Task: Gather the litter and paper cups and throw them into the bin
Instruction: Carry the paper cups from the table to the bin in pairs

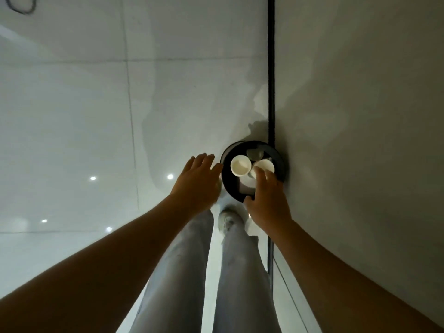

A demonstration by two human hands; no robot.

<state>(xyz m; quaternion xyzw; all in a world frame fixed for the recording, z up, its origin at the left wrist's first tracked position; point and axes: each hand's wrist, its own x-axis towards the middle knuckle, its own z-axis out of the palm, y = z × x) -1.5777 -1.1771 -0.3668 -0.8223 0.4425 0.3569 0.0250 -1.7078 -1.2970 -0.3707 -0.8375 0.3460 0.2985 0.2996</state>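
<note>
- Two white paper cups sit in the mouth of the black round bin (227, 179): the left cup (240, 165) shows its open mouth almost straight up at the camera, so its long axis runs close to vertical, a little tilted.
- The right cup (265, 164) lies just beside it, its rim also facing upward; the fingertips of the right hand partly cover it, so its exact tilt cannot be told.
- A greyish crumpled piece of litter (255, 153) lies behind the cups, inside the bin's rim.
- The right hand (268, 200) hovers over the near edge of the bin, fingers spread and fairly straight, clamped on nothing; whether the fingertips touch the right cup cannot be told.
- The left hand (197, 183) is held out flat just left of the bin, fingers apart and empty.
- Judging from this, the throwing-in looks done or all but done: both cups and some litter are in the bin and neither hand carries anything. Whether more litter is left elsewhere is not visible.
- The bin stands on the glossy tiled floor (84, 116), right against the dark skirting strip (271, 68) at the foot of the grey wall (360, 116).
- The person's light trousers and one pale shoe (227, 219) show below, close to the bin.
</note>
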